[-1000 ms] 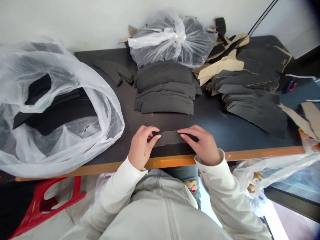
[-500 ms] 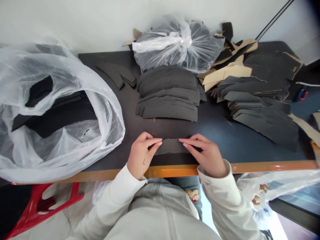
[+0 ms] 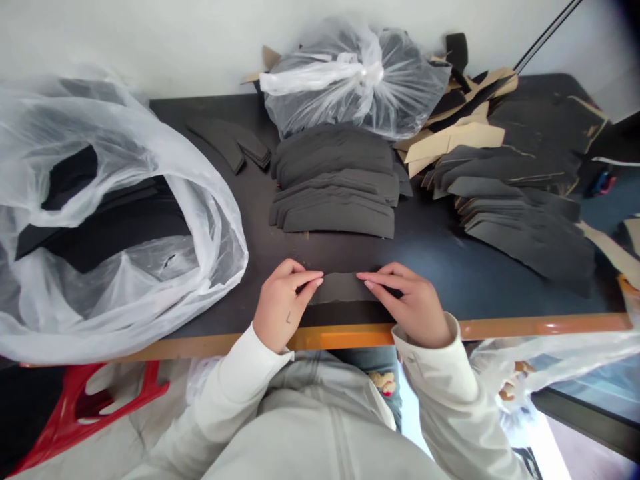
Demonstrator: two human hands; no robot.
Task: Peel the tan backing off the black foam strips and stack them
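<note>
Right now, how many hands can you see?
2: the left hand pinches the dark strip at its left side, and the right hand pinches it at its right side.

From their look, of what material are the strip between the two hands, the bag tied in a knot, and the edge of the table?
The strip: perhaps foam or thick card, matt dark grey, judging by its dull, slightly ragged edge.
The tied bag: thin plastic film, glossy and see-through, with bright creases.
The table edge: orange-brown and shiny; varnished wood or plastic trim, I cannot tell which.
</note>
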